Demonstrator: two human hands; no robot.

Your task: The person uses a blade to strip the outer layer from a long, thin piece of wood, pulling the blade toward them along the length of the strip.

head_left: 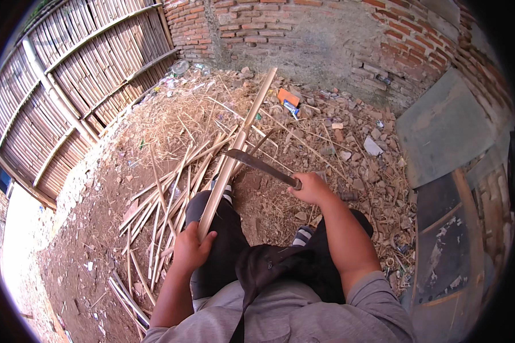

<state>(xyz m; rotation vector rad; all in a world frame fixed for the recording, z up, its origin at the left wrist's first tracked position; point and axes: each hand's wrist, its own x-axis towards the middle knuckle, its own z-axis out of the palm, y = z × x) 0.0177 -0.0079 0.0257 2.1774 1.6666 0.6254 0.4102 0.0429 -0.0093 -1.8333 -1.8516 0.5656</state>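
Bamboo fence [68, 97] left, brick wall [326, 34] behind, split strips [154, 211] w/ straw [183, 114].

bamboo strips [154, 217] crowd left, bare dirt [269, 200] open between knees

Your left hand [191, 248] grips the near end of a long bamboo strip [234, 148] running away toward the brick wall [303, 34]. Your right hand [312, 187], to its right, sets the machete [260, 166] blade against it. Split strips [154, 223] lie on the ground left of your legs, the bamboo fence [68, 91] beyond them.
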